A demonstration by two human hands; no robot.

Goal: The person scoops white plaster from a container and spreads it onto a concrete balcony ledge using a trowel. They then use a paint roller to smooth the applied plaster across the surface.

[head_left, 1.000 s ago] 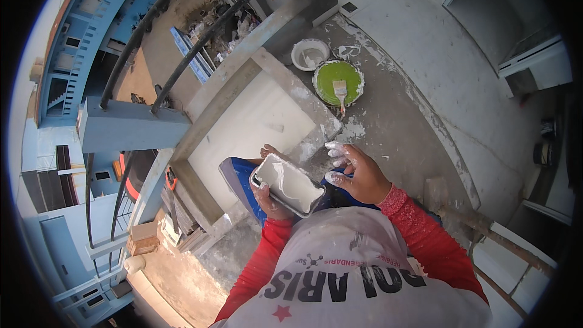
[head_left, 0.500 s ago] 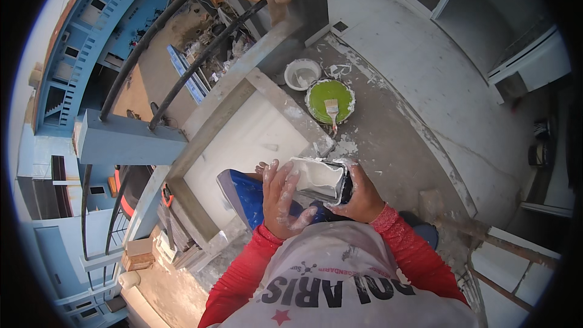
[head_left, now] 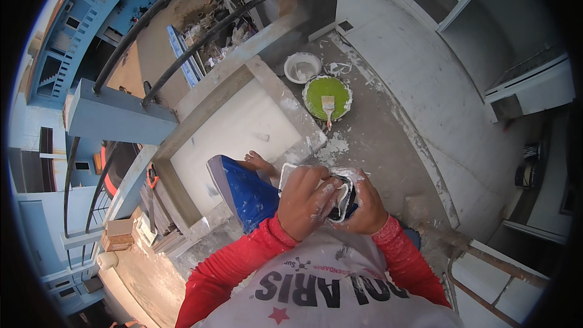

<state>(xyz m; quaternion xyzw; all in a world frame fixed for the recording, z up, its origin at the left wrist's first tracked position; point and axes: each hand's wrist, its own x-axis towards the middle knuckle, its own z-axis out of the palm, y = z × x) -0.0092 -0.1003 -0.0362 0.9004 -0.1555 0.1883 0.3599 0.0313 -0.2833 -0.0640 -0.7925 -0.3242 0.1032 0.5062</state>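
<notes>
Both my hands are close together in front of my chest, dusted with white paste. My right hand (head_left: 364, 206) wraps round a dark thing smeared with thick white paste (head_left: 344, 201); its full shape is hidden between my hands. My left hand (head_left: 308, 200) curls over a flat, white-coated rectangular plate (head_left: 290, 175), its fingertips against the dark thing. Whether plate and dark thing are one piece, I cannot tell. Beyond my hands, a flat paintbrush (head_left: 328, 106) lies on a round green surface (head_left: 314, 92) rimmed with white. A white bowl (head_left: 302, 68) with paste residue stands beside it.
A raised concrete border (head_left: 276, 91) frames a white panel (head_left: 228, 140) at left. My bare foot (head_left: 260, 161) and blue-clad knee (head_left: 246, 197) are near it. Dark railings (head_left: 206, 42) run along the left edge. A rusty metal frame (head_left: 492, 255) stands at right.
My left hand has turned from palm-facing, fingers outstretched, to curled over the plate. The wide white paste surface seen between my hands is now mostly covered. My hands have shifted slightly toward me.
</notes>
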